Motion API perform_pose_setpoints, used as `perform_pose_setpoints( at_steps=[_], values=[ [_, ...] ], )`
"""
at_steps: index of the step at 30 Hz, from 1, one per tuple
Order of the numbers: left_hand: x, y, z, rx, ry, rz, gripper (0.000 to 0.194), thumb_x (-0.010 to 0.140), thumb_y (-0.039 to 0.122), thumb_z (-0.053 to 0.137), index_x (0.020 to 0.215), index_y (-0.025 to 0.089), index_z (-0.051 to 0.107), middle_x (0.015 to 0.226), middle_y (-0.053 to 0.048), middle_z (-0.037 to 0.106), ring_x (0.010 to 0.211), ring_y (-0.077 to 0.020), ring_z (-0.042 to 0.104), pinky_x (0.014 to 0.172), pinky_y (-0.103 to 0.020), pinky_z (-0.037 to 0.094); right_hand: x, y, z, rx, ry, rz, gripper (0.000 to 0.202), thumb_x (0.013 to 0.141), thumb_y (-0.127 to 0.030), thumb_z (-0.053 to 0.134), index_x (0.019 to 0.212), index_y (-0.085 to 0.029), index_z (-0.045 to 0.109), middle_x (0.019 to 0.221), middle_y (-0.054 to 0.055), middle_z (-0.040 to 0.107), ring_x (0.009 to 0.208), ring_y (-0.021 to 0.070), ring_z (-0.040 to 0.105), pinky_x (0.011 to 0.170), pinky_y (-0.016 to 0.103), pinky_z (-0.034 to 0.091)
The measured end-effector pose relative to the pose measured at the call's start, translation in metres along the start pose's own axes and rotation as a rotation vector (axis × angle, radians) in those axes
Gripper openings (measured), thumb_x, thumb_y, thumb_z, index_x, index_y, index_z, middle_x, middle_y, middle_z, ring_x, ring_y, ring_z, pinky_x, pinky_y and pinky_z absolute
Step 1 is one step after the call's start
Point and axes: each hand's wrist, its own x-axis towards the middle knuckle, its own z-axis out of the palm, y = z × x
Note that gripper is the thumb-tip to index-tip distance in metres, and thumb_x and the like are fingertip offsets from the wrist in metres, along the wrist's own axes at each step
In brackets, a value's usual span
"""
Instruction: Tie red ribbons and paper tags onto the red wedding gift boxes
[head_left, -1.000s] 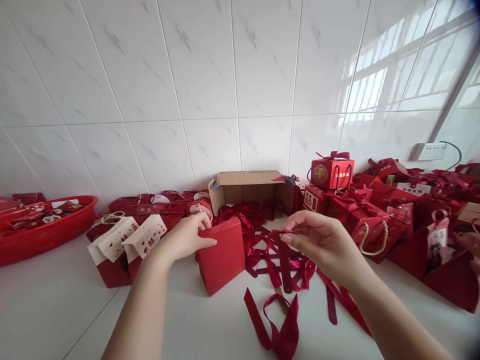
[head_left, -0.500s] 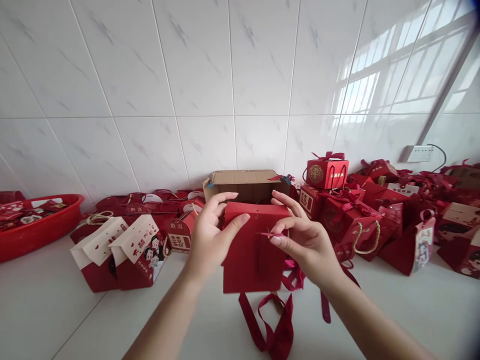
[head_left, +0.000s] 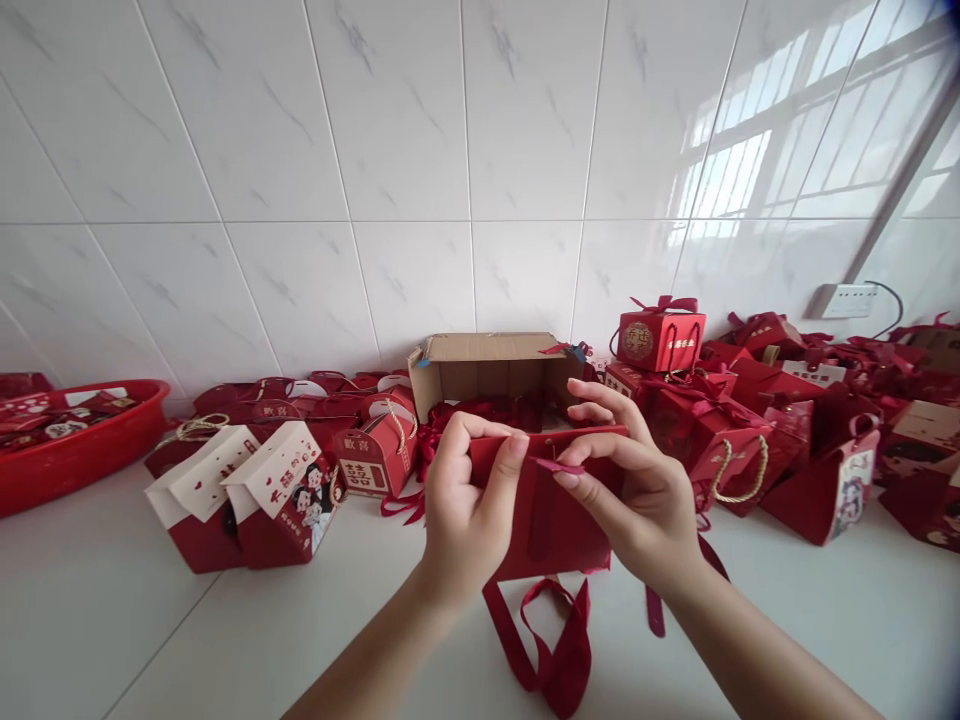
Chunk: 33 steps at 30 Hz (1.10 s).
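A plain red paper gift box [head_left: 566, 545] is held up in front of me, its top edge tilted toward me. My left hand [head_left: 469, 515] is closed on its upper left edge, thumb in front and fingers behind. Between thumb and forefinger my right hand [head_left: 649, 490] pinches the pointed end of a dark red strap [head_left: 561, 466], just in front of a small hole near the box's top edge. The other right fingers reach behind the box. Below it on the table lies a looped dark red ribbon [head_left: 568, 665]. Another strap end [head_left: 655, 612] shows under my right wrist.
An open cardboard carton [head_left: 491, 350] stands against the tiled wall. Two cream-and-red gift boxes [head_left: 281, 500] and a red basin [head_left: 82, 450] are to the left. Red gift boxes [head_left: 660, 340] pile up on the right, below a power socket [head_left: 847, 300].
The box has tipped, so its front face looks shorter. My left hand has moved right and lower, fingers curling over the top edge. My right hand still pinches the strap.
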Motion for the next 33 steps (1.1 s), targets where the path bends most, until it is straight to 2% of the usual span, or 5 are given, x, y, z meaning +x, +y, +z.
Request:
perform_pose_setpoints(
  at_steps=[10,19,24,29,33],
  values=[
    [-0.007,-0.003,0.003,0.082,0.054,0.148,0.008,0.090,0.023,0.058,0.085,0.022,0.052,0.073,0.003,0.060,0.069,-0.0113,0.059,0.067,-0.023,0.047,-0.002,0.004,-0.002,0.038,-0.018,-0.001,0.005,0.081,-0.019,0.070,0.082,-0.024,0.069,0.130,0.008,0.052,0.132,0.0311,0.043,0.096,0.043,0.049],
    [-0.006,-0.002,0.001,0.045,0.021,0.123,0.007,0.091,0.024,0.057,0.086,0.021,0.053,0.074,0.002,0.062,0.071,-0.0118,0.061,0.067,-0.023,0.049,0.000,0.003,-0.009,0.048,-0.102,-0.001,0.012,0.082,-0.015,0.069,0.085,-0.026,0.070,0.133,0.005,0.049,0.133,0.0305,0.041,0.091,0.040,0.053],
    [-0.008,0.000,0.004,0.001,0.032,0.217,0.005,0.090,0.019,0.058,0.087,0.020,0.055,0.076,0.002,0.064,0.071,-0.0109,0.063,0.066,-0.021,0.050,0.001,0.009,-0.007,0.025,-0.031,-0.119,0.014,0.082,-0.010,0.067,0.085,-0.024,0.068,0.128,0.007,0.052,0.124,0.0287,0.050,0.090,0.041,0.053],
    [-0.009,-0.004,0.005,-0.076,-0.020,0.307,0.003,0.092,0.020,0.055,0.093,0.020,0.052,0.081,0.001,0.065,0.073,-0.0099,0.064,0.068,-0.021,0.051,0.000,0.012,-0.001,0.060,0.065,-0.164,0.034,0.080,-0.007,0.066,0.108,-0.024,0.058,0.110,0.007,0.059,0.100,0.0225,0.062,0.081,0.039,0.054],
    [-0.008,-0.011,0.007,-0.013,-0.090,0.339,0.050,0.070,0.040,0.080,0.102,0.021,0.046,0.097,-0.005,0.061,0.089,-0.0184,0.062,0.078,-0.031,0.053,0.001,0.012,0.000,-0.079,0.103,-0.193,0.016,0.080,-0.008,0.065,0.088,-0.020,0.059,0.079,0.000,0.057,0.075,0.0149,0.057,0.066,0.029,0.049]
  ],
)
